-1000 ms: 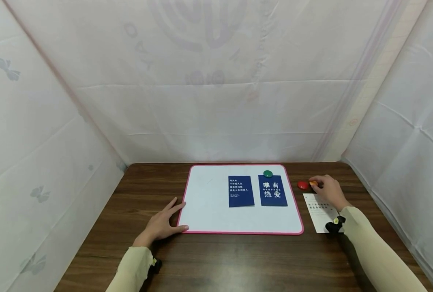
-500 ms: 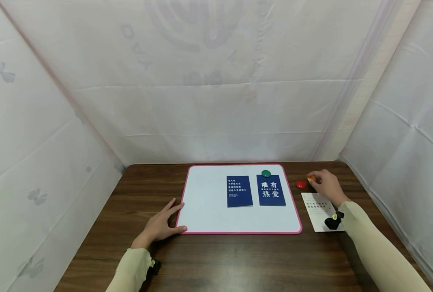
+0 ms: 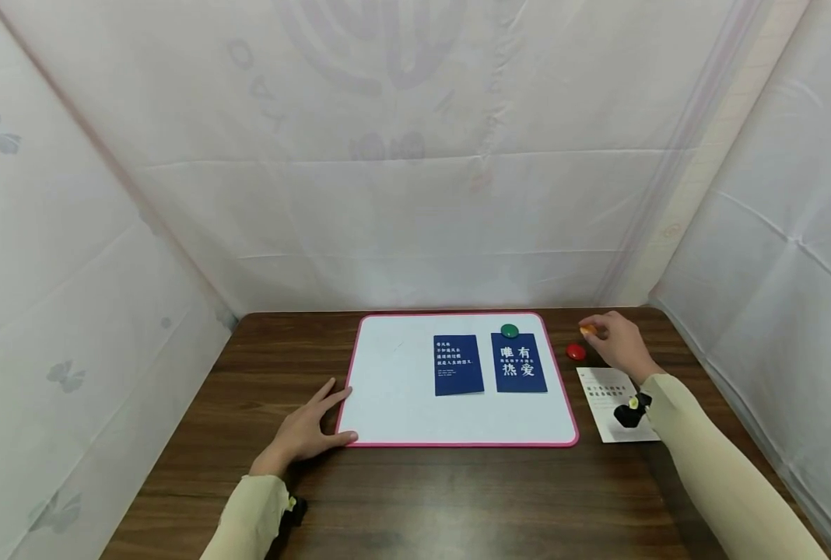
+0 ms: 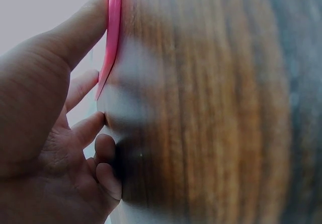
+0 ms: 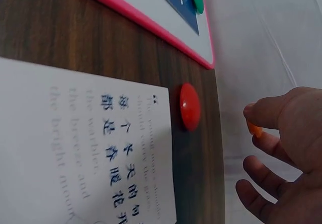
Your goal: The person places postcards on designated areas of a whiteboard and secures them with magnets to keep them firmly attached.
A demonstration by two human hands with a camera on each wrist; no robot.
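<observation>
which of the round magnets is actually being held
The small orange round magnet, pinched in the right hand; the red round magnet and green round magnet lie untouched.

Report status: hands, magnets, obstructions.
Right hand pinches orange magnet, lifted off table. Left hand flat at whiteboard corner. Red magnet on table, green magnet on blue card. Nothing in the way.

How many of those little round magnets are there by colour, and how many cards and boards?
Green magnets: 1, on the whiteboard at the top of a blue card
Red magnets: 1, on the table
Orange magnets: 1, pinched in the right hand
Blue cards: 2
White cards: 1
Whiteboards: 1
Total: 7
</observation>
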